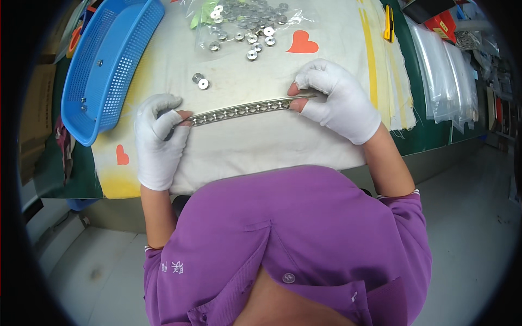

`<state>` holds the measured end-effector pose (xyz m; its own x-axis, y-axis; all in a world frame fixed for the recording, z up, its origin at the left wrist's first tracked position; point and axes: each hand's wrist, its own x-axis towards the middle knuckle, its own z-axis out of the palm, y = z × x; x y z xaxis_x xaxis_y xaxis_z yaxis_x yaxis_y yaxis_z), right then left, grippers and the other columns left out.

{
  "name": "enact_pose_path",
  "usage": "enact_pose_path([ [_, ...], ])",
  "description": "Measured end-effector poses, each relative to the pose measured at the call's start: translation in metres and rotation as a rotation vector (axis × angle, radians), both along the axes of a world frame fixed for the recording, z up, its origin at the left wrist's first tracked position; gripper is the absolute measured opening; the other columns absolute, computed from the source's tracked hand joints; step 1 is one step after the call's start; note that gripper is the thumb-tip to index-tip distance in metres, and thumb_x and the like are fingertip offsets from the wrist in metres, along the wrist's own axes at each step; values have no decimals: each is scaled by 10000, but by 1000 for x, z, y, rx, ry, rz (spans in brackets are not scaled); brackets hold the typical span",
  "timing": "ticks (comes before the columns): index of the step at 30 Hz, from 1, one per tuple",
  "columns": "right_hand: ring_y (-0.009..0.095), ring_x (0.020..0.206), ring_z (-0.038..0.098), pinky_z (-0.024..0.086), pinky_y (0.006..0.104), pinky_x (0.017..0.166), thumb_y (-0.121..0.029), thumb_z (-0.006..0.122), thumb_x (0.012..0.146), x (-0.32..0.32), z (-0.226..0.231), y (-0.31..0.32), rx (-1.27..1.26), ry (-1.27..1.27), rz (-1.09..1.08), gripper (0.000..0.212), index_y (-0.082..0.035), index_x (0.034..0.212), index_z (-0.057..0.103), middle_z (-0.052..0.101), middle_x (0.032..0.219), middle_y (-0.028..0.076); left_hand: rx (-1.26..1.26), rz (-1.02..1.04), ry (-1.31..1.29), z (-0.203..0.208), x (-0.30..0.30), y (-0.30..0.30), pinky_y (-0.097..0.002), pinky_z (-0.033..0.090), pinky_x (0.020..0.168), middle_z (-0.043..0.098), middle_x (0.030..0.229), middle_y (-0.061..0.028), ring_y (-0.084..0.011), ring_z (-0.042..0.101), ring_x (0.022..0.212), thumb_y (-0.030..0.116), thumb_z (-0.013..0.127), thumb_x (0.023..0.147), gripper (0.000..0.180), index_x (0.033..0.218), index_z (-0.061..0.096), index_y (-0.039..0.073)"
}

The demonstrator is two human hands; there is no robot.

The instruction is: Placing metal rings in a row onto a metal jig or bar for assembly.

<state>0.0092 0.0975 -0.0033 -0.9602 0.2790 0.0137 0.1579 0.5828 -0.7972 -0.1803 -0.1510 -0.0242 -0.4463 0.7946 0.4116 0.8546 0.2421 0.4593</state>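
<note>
A narrow metal strip (239, 112) with a row of regular openings stretches across the cloth between my hands. My left hand (160, 138), in a white glove with bare fingertips, pinches its left end between thumb and finger. At the opposite end, my right hand (340, 100), gloved the same way, grips the strip with thumb and forefinger. The strip slants slightly, its right end farther from me. Beyond it lie two small round metal pieces (203, 83) side by side. More such discs (252, 38) spill from a clear plastic bag (296, 19) at the far side.
A blue perforated basket (117, 65) with a few small metal parts stands at the left. White cloth (261, 152) with red hearts covers the green table (51, 163). Far right are a yellow cutter knife (388, 24) and stacked clear plastic bags (443, 76).
</note>
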Motion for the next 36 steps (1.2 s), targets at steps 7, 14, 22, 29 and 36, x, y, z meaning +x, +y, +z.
enact_pose_path([
  [7, 194, 785, 586, 482, 297, 689, -32, 743, 738, -11, -5, -11, 131, 30, -38, 127, -59, 826, 656, 587, 844, 63, -2, -16, -10, -1, -2, -1, -384, 472, 827, 618, 998, -105, -307, 585, 975, -63, 760, 593, 266, 806, 642, 43],
  [14, 220, 792, 598, 488, 329, 700, -102, 740, 725, -10, -4, -2, 24, 37, -60, 113, -73, 804, 665, 607, 820, 72, 6, -32, -4, -1, -2, -1, -387, 472, 835, 615, 1012, -109, -313, 582, 991, -70, 752, 602, 262, 801, 626, 45],
  [22, 219, 846, 598, 490, 322, 745, -7, 784, 646, -6, -1, 0, 61, 180, 127, 265, -77, 864, 651, 597, 917, 54, 10, -24, -25, -3, -2, -2, -383, 474, 837, 614, 1015, -112, -308, 582, 992, -70, 749, 606, 256, 800, 629, 45],
  [29, 251, 769, 599, 494, 337, 658, 2, 762, 669, -10, -13, -13, 213, 242, 82, 223, -80, 788, 592, 591, 827, 71, 7, -44, -15, -2, -3, -1, -381, 475, 834, 616, 1016, -110, -306, 583, 990, -73, 746, 605, 260, 808, 636, 45],
  [36, 243, 769, 595, 491, 328, 656, -16, 774, 679, -9, -13, -15, 242, 201, 22, 227, -77, 762, 572, 590, 844, 74, -8, -32, -48, -1, -2, -4, -382, 465, 879, 619, 1034, -125, -309, 587, 1020, -108, 701, 619, 260, 837, 646, 23],
])
